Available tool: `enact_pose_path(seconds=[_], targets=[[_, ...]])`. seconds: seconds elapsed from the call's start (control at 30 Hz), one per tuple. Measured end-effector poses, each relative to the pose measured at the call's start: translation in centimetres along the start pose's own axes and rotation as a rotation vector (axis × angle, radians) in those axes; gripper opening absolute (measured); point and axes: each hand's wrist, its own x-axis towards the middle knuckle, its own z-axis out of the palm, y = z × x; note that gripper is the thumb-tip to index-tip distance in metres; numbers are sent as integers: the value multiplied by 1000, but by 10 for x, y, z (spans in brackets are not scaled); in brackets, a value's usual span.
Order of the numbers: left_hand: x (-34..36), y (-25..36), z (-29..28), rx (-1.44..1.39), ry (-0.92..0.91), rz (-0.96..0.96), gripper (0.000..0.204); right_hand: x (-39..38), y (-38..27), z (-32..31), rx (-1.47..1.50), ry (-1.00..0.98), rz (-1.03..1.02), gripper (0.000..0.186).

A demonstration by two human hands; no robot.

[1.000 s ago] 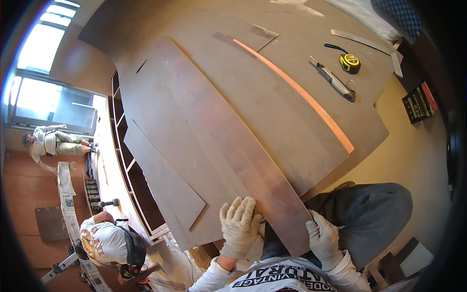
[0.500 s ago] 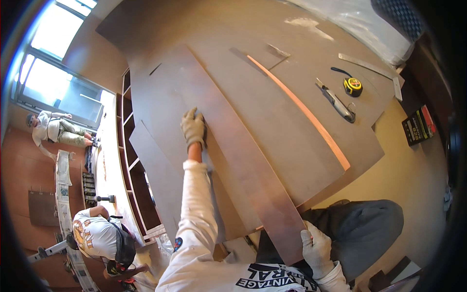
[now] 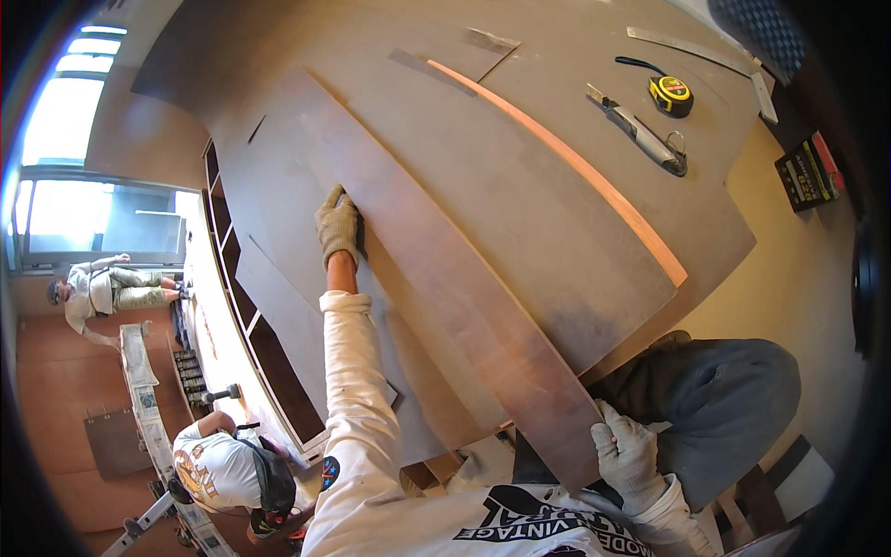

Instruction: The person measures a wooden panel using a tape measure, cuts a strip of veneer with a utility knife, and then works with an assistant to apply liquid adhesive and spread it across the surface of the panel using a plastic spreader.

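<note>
A long, flat brown strip [image 3: 436, 260] lies at a slant over a wide brown sheet [image 3: 557, 269], running from far left down to my body. My left hand [image 3: 337, 226], in a beige knit glove, is closed at the strip's left edge, about a third of the way from its far end. Its fingertips are partly hidden. My right hand [image 3: 629, 457], also gloved, pinches the strip's right edge close to its near end. A narrow, curved orange-brown wood strip [image 3: 575, 162] rests on the sheet to the right.
On the sheet's right side lie a utility knife [image 3: 640, 132], a yellow tape measure [image 3: 670, 95] and a metal square [image 3: 691, 48]. A black box [image 3: 806, 174] sits on the floor beyond. Open shelving [image 3: 264, 348] borders the left, where two people [image 3: 227, 469] are at work.
The view has shifted and tilted, so the sheet and tools appear higher and the window wall turned. Both hands remain at the brown strip, which has barely moved relative to the sheet.
</note>
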Motion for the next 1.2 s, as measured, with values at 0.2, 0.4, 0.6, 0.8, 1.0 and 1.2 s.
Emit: enact_pose_path(seconds=[0.2,0.4,0.6,0.8,1.0,1.2], targets=[[9,-3,-3,114,-9,15,41,1,2,0,-4,-20,-13,37],[15,-5,-2,143,41,44,41,1,1,0,1,-10,-35,37],[24,-17,-6,68,24,54,42,1,1,-1,12,-26,-32,36],[7,7,-5,13,0,27,39,2,2,-1,-4,-20,-38,37],[5,9,-9,8,-5,62,38,1,2,-1,10,-26,-25,38],[3,9,-8,-59,-19,43,36,2,1,-1,25,-20,-26,37]])
